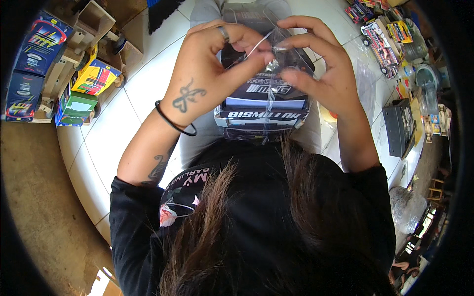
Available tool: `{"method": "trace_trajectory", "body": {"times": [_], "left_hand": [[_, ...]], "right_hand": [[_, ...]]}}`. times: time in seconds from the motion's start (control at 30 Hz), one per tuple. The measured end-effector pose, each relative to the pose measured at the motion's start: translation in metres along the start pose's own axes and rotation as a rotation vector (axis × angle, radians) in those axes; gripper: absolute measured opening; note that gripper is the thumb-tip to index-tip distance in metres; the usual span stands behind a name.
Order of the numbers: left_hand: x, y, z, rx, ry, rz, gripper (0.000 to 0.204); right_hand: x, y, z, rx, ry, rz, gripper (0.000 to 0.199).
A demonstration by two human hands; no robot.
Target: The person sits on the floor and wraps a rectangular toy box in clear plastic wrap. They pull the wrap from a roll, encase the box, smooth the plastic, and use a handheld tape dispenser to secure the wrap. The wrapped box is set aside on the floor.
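Observation:
A dark toy truck (237, 101) with blue and white trim stands between my legs, wrapped in clear plastic (269, 93). The wrap is gathered into a bunch above it. My left hand (210, 61) is closed in a pinch at this bunch, thumb against forefinger, with a thin white string (260, 44) between them. My right hand (323, 61) is at the bunch's other side, its fingers curved and spread, with the thumb apart from them. One of its fingertips touches the plastic. Exactly what lies under the left fingertips is partly hidden.
Boxed goods (42, 47) and wooden toy parts (91, 29) stand at the left on the white tiled floor (148, 74). At the right are a toy truck (382, 49), a black box-shaped part (399, 128), a round tub (427, 79) and a clear plastic bag (409, 209).

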State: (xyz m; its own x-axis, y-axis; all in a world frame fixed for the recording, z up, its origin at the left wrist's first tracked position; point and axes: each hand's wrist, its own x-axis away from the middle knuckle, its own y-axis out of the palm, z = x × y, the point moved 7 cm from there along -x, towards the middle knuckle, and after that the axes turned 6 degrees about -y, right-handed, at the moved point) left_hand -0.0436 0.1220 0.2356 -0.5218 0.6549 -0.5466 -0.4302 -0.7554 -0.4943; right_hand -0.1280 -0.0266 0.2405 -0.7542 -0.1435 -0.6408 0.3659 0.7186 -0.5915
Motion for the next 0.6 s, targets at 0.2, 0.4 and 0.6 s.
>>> {"method": "trace_trajectory", "body": {"times": [0.2, 0.4, 0.6], "left_hand": [[-0.007, 0.009, 0.000, 0.160, -0.122, -0.023, 0.016], [-0.005, 0.016, -0.012, 0.424, -0.325, -0.156, 0.021], [-0.005, 0.015, -0.021, 0.548, -0.390, -0.212, 0.021]], "right_hand": [[-0.018, 0.006, -0.001, -0.038, 0.022, -0.053, 0.010], [-0.016, 0.005, -0.054, 0.651, -0.497, -0.037, 0.031], [-0.028, 0.002, -0.031, 0.399, -0.262, -0.132, 0.031]]}}
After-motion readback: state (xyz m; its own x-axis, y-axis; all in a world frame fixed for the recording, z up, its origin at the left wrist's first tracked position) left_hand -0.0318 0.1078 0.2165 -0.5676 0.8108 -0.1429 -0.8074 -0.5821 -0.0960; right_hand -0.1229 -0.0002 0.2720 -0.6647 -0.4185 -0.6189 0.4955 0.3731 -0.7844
